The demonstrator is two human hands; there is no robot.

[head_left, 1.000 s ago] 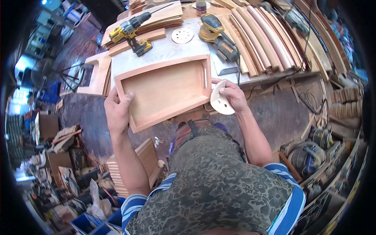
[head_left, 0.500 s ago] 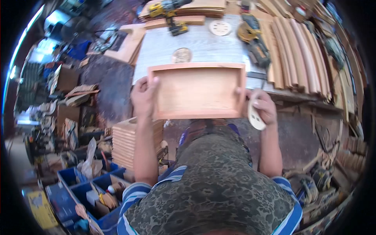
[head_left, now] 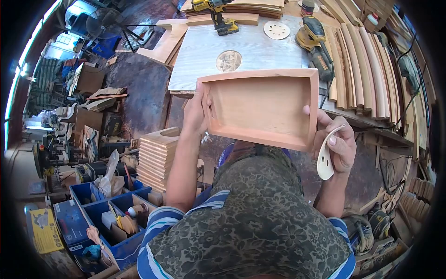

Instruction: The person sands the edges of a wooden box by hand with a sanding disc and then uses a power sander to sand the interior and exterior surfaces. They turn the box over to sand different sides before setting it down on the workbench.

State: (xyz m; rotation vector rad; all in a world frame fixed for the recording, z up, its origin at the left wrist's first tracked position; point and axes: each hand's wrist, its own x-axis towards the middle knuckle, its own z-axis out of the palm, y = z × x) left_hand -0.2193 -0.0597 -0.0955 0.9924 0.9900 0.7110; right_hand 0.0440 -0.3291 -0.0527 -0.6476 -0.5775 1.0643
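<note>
The box (head_left: 260, 107) has turned, right end nearer the person (head_left: 260, 209), inside in view, left hand (head_left: 195, 114) gripping one end, right hand (head_left: 343, 145) the other while pinching a disc (head_left: 326, 171).

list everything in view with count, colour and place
wooden tray: 1, tan, centre, held up
bent sanding disc: 1, cream, centre right, held
worktable: 1, pale grey top, ahead
flat sanding disc: 1, cream, on worktable
drill: 1, yellow and black, worktable's far side
sander: 1, yellow and black, right of flat sanding disc
curved strips: many, light brown, worktable's right
fan: 1, dark, far left
stacked wood pieces: several, tan, lower left
divided bin: 1, blue, lower left
apron: 1, dark patterned, lower centre
left hand: 1, bare, tray's left end
right hand: 1, bare, tray's right end
</note>
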